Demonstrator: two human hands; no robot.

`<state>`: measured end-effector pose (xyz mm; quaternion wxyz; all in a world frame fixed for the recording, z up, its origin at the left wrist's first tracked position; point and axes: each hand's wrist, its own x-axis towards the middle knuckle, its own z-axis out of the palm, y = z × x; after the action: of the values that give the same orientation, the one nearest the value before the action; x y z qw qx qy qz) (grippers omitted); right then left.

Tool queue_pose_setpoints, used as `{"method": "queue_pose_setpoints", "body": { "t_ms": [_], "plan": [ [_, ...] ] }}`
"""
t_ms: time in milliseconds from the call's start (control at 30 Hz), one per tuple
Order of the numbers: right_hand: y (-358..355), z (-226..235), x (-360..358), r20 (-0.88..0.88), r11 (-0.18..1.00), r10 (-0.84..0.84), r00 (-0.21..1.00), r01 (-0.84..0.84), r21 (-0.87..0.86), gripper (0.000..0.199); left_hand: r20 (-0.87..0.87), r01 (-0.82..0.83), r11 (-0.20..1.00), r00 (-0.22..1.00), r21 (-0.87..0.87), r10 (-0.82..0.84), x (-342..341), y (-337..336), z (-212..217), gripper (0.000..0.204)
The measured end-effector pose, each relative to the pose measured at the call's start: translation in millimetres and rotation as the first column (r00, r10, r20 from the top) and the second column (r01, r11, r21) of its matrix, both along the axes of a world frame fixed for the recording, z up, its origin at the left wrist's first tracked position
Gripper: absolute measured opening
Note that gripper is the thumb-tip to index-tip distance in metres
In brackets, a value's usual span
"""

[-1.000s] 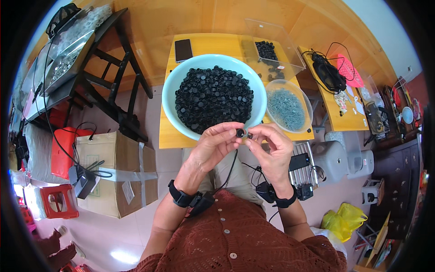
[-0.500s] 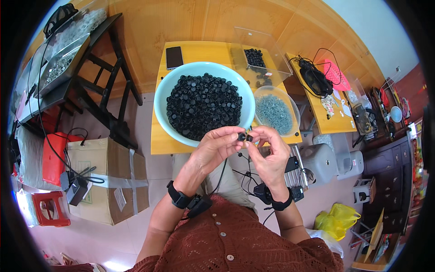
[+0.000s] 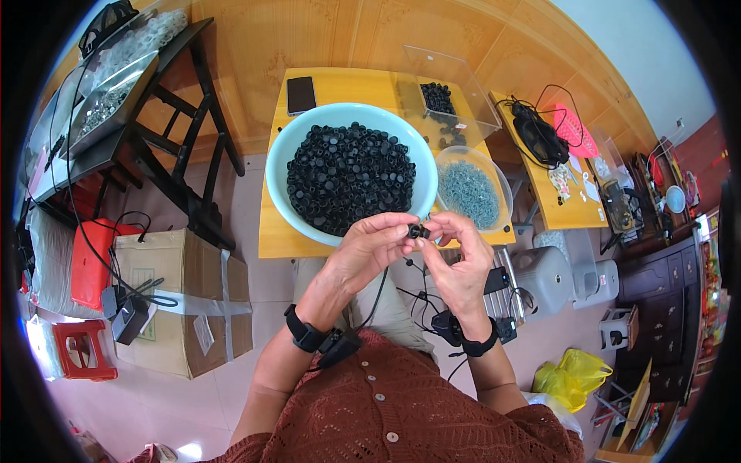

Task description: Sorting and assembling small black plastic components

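In front of my body, over the table's near edge, both hands meet at a small black plastic piece [image 3: 417,231]. My left hand [image 3: 363,248] pinches its left side between thumb and fingertips. My right hand [image 3: 461,258] is closed on its right side with thumb and index finger. Fingertips cover much of the piece, so I cannot tell whether it is one part or two joined. Just beyond my hands stands a light blue basin [image 3: 275,181], heaped with small black plastic caps [image 3: 351,177]. Right of it, a clear round tub [image 3: 509,202] holds many silvery screws [image 3: 468,189].
A clear box [image 3: 451,71] with black pieces [image 3: 438,99] and a phone [image 3: 301,95] lie on the yellow table [image 3: 297,247]. A taped carton [image 3: 170,309] and black-legged table [image 3: 202,92] stand left. At right is a side table [image 3: 571,212] with a pink basket [image 3: 575,131].
The black pieces between my fingertips, seen slightly apart before, now sit close together. Both hands stay nearly in place. The whole view has shifted slightly.
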<state>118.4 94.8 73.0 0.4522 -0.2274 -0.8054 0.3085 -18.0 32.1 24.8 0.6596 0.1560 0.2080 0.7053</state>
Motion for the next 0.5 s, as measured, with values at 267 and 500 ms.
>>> {"method": "queue_pose_setpoints", "body": {
  "t_ms": [267, 500],
  "plan": [
    [-0.7, 1.5, 0.3, 0.027, 1.0, 0.009, 1.0, -0.008, -0.003, 0.032, -0.001, 0.004, 1.0, 1.0, 0.013, -0.004, 0.3, 1.1, -6.1, 0.021],
    [-0.7, 2.2, 1.5, 0.057, 0.999, 0.027, 0.998, -0.028, 0.019, 0.034, 0.009, 0.006, 1.0, 1.0, 0.005, -0.006, 0.7, 0.0, -5.5, 0.02]
  ]
}}
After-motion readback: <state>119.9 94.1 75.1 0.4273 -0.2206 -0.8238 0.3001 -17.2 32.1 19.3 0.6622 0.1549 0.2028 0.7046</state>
